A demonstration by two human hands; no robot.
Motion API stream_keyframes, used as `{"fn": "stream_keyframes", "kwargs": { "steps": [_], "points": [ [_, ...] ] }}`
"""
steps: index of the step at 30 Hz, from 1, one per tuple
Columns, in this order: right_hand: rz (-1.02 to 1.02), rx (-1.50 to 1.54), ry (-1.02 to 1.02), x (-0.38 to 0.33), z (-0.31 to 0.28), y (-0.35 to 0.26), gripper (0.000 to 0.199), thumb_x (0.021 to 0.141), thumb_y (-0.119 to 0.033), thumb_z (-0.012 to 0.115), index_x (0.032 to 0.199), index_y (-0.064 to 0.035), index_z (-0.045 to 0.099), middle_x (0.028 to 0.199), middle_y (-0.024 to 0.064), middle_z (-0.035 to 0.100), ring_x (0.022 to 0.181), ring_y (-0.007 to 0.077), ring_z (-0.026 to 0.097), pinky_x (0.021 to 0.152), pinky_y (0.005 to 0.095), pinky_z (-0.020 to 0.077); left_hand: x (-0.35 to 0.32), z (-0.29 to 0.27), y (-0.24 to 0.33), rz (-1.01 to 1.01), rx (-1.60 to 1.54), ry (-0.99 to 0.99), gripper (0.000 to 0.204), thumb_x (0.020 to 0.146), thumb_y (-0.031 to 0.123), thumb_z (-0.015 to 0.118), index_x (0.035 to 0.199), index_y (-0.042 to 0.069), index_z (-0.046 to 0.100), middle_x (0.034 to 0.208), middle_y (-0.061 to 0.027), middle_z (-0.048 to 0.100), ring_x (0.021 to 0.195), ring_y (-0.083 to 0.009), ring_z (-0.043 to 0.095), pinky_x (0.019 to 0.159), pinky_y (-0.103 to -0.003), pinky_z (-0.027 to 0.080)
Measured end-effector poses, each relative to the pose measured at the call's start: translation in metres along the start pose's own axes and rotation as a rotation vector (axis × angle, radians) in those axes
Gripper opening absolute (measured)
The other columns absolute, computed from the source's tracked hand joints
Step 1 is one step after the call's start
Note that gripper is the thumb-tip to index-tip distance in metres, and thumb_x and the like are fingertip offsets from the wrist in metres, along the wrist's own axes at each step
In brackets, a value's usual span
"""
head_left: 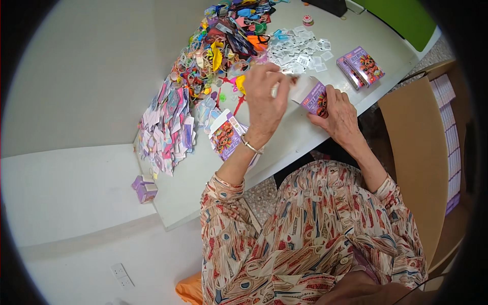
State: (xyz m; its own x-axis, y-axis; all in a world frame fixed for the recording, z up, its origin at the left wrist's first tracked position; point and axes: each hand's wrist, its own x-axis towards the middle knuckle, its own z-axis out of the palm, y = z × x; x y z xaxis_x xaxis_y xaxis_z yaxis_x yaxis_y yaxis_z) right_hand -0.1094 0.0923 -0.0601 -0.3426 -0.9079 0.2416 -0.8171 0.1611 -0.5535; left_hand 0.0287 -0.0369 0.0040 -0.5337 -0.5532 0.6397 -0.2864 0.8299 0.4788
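Note:
My right hand point(339, 117) grips a small purple printed carton point(311, 97) near the table's front edge. The carton lies tilted, its white end flap open toward my left hand. My left hand point(265, 99) hovers left of that flap with its fingers bent inward. A small brownish item shows blurred by its fingertips; what the hand holds, if anything, I cannot make out. Under my left forearm lie flat purple cartons point(227, 136) with white flaps, partly covered by the arm. Beyond my left hand sits a heap of small white packets point(300, 53).
A pile of colourful small trinkets point(223, 51) spreads along the wall, beside a stack of pink and purple cards point(168, 124). Two closed purple cartons point(362, 67) lie at the right. A large cardboard box point(414, 162) of packed cartons stands right of me. A purple carton point(145, 189) sits far left.

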Motion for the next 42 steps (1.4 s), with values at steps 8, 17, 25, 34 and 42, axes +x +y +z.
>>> {"fn": "stream_keyframes", "kwargs": {
  "steps": [8,17,25,34,42],
  "points": [
    [-0.016,0.018,-0.009,-0.002,-0.001,-0.002,0.066,0.070,-0.031,0.079,0.115,0.0014,0.044,0.095,0.0176,0.057,0.091,0.0345,0.056,0.076,0.0423,0.0497,-0.014,-0.009,-0.023,-0.177,-0.238,-0.342,0.014,0.085,0.013,0.068,0.092,0.002,0.073,0.095,-0.0105,0.068,0.094,-0.0207,0.061,0.083,-0.033,0.046],
    [0.001,0.032,0.020,-0.002,-0.002,0.003,0.071,0.069,-0.032,0.078,0.119,0.0032,0.043,0.099,0.0191,0.059,0.094,0.0347,0.057,0.078,0.0427,0.0494,-0.021,-0.117,-0.163,-0.546,0.323,-0.274,0.025,0.083,0.023,0.071,0.089,0.000,0.071,0.073,-0.0098,0.067,0.066,-0.0170,0.060,0.060,-0.030,0.046],
    [0.002,0.006,0.021,-0.002,0.002,0.002,0.073,0.068,-0.033,0.079,0.121,0.0031,0.043,0.101,0.0189,0.058,0.094,0.0346,0.056,0.079,0.0434,0.0494,-0.053,-0.109,-0.189,-0.553,0.768,-0.376,0.047,0.074,0.044,0.073,0.074,-0.003,0.066,0.076,-0.0199,0.066,0.068,-0.0368,0.064,0.063,-0.044,0.049],
    [0.002,0.001,0.003,-0.001,0.002,0.001,0.073,0.068,-0.033,0.079,0.121,0.0026,0.042,0.100,0.0188,0.058,0.093,0.0346,0.056,0.078,0.0437,0.0495,-0.035,-0.137,-0.187,-0.332,1.024,-0.108,0.019,0.081,0.018,0.061,0.076,0.002,0.068,0.076,-0.0190,0.066,0.071,-0.0392,0.064,0.064,-0.049,0.052],
    [0.031,-0.073,-0.003,-0.001,-0.001,-0.006,0.069,0.068,-0.035,0.080,0.114,0.0004,0.043,0.095,0.0162,0.057,0.092,0.0341,0.056,0.076,0.0404,0.0507,0.013,-0.099,-0.067,-0.517,-0.190,0.105,0.018,0.096,0.015,0.056,0.087,0.000,0.060,0.070,-0.0074,0.065,0.060,-0.0137,0.062,0.056,-0.026,0.049]
  ]
}}
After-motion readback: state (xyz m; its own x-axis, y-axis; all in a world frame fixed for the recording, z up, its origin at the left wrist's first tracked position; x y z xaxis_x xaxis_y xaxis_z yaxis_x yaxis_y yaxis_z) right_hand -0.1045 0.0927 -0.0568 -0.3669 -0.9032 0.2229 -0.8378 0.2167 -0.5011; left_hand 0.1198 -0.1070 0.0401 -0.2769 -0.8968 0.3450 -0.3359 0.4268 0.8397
